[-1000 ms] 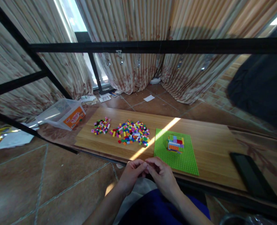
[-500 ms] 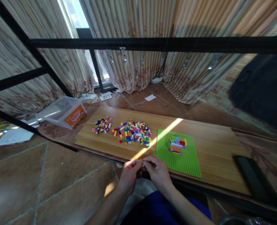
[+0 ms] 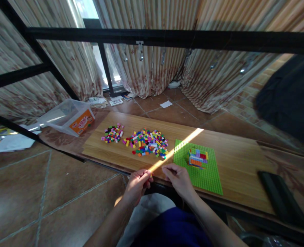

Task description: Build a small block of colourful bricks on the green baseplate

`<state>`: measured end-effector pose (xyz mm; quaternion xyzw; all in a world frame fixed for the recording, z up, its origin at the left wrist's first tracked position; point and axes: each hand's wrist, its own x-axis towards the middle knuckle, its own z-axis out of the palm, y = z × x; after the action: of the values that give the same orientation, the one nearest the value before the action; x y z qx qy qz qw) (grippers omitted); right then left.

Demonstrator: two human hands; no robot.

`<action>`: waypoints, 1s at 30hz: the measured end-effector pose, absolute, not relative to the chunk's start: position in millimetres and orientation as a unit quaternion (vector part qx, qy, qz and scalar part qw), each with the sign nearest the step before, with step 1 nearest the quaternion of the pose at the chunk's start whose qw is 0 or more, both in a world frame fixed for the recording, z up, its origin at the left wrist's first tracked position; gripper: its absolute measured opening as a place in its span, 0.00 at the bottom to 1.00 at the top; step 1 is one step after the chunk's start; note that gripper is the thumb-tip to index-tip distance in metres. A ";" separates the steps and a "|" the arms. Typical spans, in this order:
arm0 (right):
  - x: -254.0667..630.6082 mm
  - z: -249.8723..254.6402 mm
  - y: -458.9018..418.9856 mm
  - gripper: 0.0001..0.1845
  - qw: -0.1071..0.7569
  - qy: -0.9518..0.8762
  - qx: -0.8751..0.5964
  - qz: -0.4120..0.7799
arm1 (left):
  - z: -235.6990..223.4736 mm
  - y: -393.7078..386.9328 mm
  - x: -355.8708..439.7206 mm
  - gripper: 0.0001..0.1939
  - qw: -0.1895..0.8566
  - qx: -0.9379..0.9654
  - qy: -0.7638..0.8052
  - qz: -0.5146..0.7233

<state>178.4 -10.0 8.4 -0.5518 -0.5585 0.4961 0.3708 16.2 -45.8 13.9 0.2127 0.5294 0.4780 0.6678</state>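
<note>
At the front edge of the board, my left hand (image 3: 138, 182) is closed, thumb against fingers, on a small yellow building brick (image 3: 151, 175) that mostly hides behind the fingertips. My right hand (image 3: 179, 179) sits a short way to the right, fingers curled into a pinch; whether anything is in them is hidden. Just beyond it lies a green studded baseplate (image 3: 209, 183). On that baseplate stands a small multicoloured brick build (image 3: 198, 158) with red, blue, white and orange parts. A large pile of loose bricks (image 3: 149, 141) spreads ahead of my hands.
A smaller brick pile (image 3: 113, 133) lies to the left on the wooden board (image 3: 239, 164). Past it stands a clear plastic box (image 3: 72, 118) with an orange label. A dark flat object (image 3: 280, 195) rests at the right end. A black metal bar (image 3: 167, 38) crosses behind.
My hands were together at the fingertips and have drawn apart, the left one moving left and the right one moving right. The yellow brick has stayed with my left hand. The view has shifted slightly.
</note>
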 end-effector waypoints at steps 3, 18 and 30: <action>175.1 8.9 8.5 0.09 0.343 -0.663 -0.556 0.365 | 11.8 -39.4 12.9 0.15 0.666 0.175 0.520 0.506; 161.3 7.2 5.2 0.08 0.349 -0.733 -0.510 0.285 | 12.2 -27.3 17.7 0.20 0.645 0.182 0.518 0.531; 209.9 21.2 -19.1 0.10 0.359 -0.744 -0.504 0.252 | 17.4 -14.6 66.2 0.20 0.709 0.302 0.468 0.432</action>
<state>209.9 -19.1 21.2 -0.5041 -0.7442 0.2521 0.3585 66.2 -14.6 17.4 0.3022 0.4684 0.4321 0.7089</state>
